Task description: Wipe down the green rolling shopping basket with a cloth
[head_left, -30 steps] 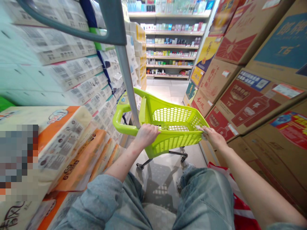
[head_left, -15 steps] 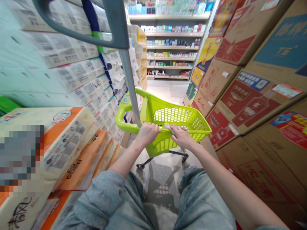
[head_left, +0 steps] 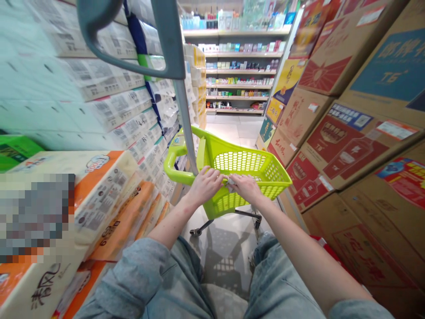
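A lime-green rolling shopping basket [head_left: 217,204] with pierced walls stands on casters before my knees. My left hand [head_left: 206,185] is closed over its near rim, close to the foot of the grey pull handle's pole [head_left: 186,115]. Just to the right, my right hand [head_left: 245,187] pinches a crumpled white wipe [head_left: 230,184] against the same rim. The fingertips of both hands almost meet there. Above, the dark grey grip [head_left: 172,44] of the pull handle rises at the upper left.
Wrapped tissue packs [head_left: 99,208] are stacked close on my left, with white paper bundles [head_left: 122,106] behind. Cardboard cartons [head_left: 352,146] wall the right side. Shelves of small boxes [head_left: 239,71] stand across the aisle's far end, beyond pale floor tiles [head_left: 229,122].
My right hand has slid left along the rim with the wipe, up to my left hand. My left hand keeps its place on the basket. The view has tilted slightly.
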The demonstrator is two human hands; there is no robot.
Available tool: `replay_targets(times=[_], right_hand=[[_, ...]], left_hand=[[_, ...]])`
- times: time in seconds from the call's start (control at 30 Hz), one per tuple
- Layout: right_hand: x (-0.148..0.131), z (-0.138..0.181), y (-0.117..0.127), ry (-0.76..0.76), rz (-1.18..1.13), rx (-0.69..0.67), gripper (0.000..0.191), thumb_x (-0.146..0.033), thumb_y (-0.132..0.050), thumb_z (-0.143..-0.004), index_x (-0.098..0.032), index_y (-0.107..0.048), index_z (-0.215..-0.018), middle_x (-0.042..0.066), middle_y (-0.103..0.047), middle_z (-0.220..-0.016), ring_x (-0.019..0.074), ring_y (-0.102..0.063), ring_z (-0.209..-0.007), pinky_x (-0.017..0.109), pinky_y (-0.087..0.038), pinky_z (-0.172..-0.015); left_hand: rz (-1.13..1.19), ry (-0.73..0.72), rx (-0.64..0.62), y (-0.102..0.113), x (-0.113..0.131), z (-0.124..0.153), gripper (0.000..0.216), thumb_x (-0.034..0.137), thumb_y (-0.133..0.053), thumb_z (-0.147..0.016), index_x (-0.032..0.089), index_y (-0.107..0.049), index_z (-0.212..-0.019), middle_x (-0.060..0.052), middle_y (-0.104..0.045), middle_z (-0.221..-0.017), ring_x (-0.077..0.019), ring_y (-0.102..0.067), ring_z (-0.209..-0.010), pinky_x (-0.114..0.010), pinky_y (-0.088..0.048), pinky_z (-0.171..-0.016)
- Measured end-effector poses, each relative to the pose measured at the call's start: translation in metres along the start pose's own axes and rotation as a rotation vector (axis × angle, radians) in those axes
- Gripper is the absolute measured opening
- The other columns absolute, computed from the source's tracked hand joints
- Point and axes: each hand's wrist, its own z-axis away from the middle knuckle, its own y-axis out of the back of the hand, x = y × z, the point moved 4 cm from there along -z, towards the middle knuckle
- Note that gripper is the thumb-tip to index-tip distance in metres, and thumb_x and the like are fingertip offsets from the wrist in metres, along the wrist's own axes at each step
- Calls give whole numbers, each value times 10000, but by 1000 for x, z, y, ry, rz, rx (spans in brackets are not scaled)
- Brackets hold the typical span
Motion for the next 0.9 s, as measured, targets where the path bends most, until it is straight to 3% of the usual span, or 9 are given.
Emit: replay_targets(times=[0.23, 0.37, 0.5, 0.6, 0.73, 0.9], right_hand=[[8, 1, -9, 32, -50, 108, 272, -361, -500, -879, -240, -557, -1116, 47, -661, -1063, 226, -499, -933, 316, -346, -783], [12, -1, -24, 25, -163, 100, 320, -334, -467, -896, -197, -515, -1180, 78, -631, -1128, 222, -522, -990, 308, -389, -808], [18, -3, -37, 17, -247, 88, 319, -316, -436, -907, -181, -500, -1188, 95, -624, -1133, 216, -570, -973, 312, -411, -806], [22, -5, -40, 34, -294, 86, 316, -322, -433, -905, -191, -507, -1182, 82, -630, -1113, 212, -586, -954, 309, -419, -792], [24, -3, -39, 27, -264, 97, 335, -334, -416, -905, -195, -503, -1197, 88, -637, -1092, 218, -595, -912, 315, -424, -764], [14, -2, -35, 13, -154, 123, 335, -336, -398, -913, -178, -501, -1189, 115, -619, -1128, 237, -579, -976, 327, -415, -804]], left_hand=[[-35, 41, 94, 19, -17, 27, 209, 172, -391, -903, 195, -556, -1028, -83, -596, -1034, -198, -514, -987, -350, -348, -903], [-68, 230, 207, 30, -37, 33, 181, 233, -391, -908, 193, -541, -1002, -94, -595, -1008, -215, -513, -975, -378, -340, -898], [-57, 443, 308, 29, -61, 38, 258, 403, -429, -891, 167, -519, -946, -110, -584, -960, -229, -524, -938, -354, -378, -818], [-57, 501, 223, 21, -70, 38, 389, 499, -406, -880, 140, -542, -943, -97, -604, -837, -221, -549, -818, -346, -382, -750], [-88, 424, 36, 14, -68, 32, 472, 467, -309, -920, 144, -603, -742, -95, -616, -699, -225, -563, -741, -364, -358, -722], [-97, 406, 7, 14, -66, 29, 537, 500, -295, -919, 115, -630, -751, -122, -638, -750, -230, -576, -740, -363, -347, -693]])
